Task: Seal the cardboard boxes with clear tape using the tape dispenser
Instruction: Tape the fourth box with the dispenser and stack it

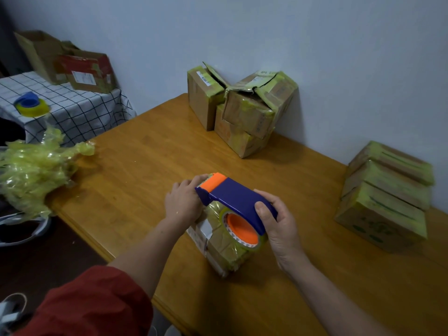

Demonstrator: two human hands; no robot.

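A small cardboard box (224, 251), wrapped in yellowish clear tape, lies on the wooden table (135, 166) in front of me. Over it I hold a blue tape dispenser (236, 198) with an orange front flap and an orange-cored roll of clear tape. My right hand (278, 229) grips the dispenser's rear end, thumb on top. My left hand (185, 200) lies on the box's far left end beside the dispenser's nose, its fingers bent over the box's edge. The box's top is mostly hidden by the dispenser and my hands.
Three taped boxes (242, 110) stand piled against the wall at the back. A stack of taped boxes (385, 197) sits at the right. A heap of crumpled used tape (34, 170) lies at the table's left edge. A checked-cloth side table (80, 110) carries another dispenser (31, 105) and open cartons (65, 61).
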